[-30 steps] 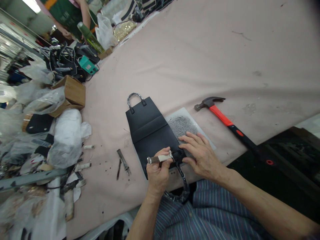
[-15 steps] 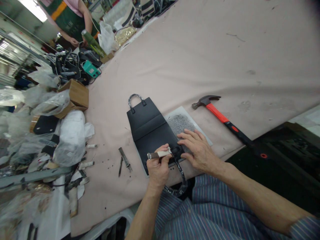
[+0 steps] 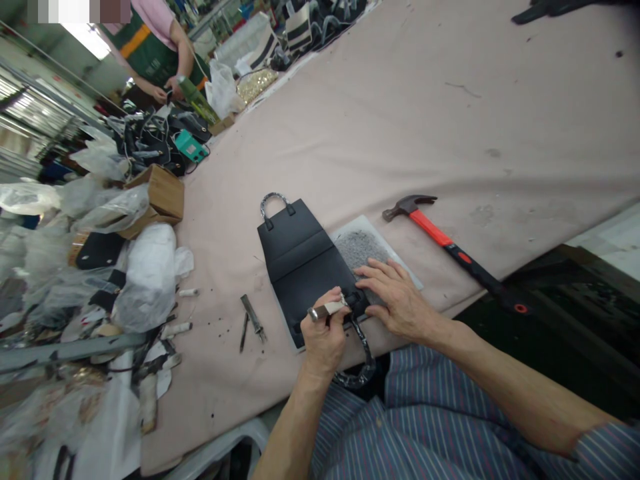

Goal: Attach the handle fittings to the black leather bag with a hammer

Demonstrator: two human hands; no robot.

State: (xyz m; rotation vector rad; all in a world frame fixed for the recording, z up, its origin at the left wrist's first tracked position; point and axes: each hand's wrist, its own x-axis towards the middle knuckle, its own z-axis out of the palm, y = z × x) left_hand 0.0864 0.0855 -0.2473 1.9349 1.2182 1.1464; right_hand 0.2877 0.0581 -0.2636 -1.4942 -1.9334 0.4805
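A black bag panel (image 3: 300, 247) lies flat with one wrapped handle (image 3: 273, 196) at its far end and another wrapped handle (image 3: 367, 347) hanging toward my lap. My left hand (image 3: 324, 343) is closed around a metal punch (image 3: 330, 309) with a white wrapping, held tilted over the near handle's base. What its tip touches is hidden. My right hand (image 3: 397, 300) lies with fingers spread over a pale slab (image 3: 400, 257) with a worn grey patch, its thumb beside the handle base. Part of the slab is under the bag.
A claw hammer (image 3: 440, 237) lies to the right, its grip past the table edge. Two slim metal tools (image 3: 253, 319) rest at left. Plastic bags (image 3: 145, 280) and a cardboard box (image 3: 165, 193) crowd the left side. Another person (image 3: 160, 53) stands at the back left.
The view has shifted slightly. My left hand and the punch have moved a little to the right, while my right hand stays in nearly the same place.
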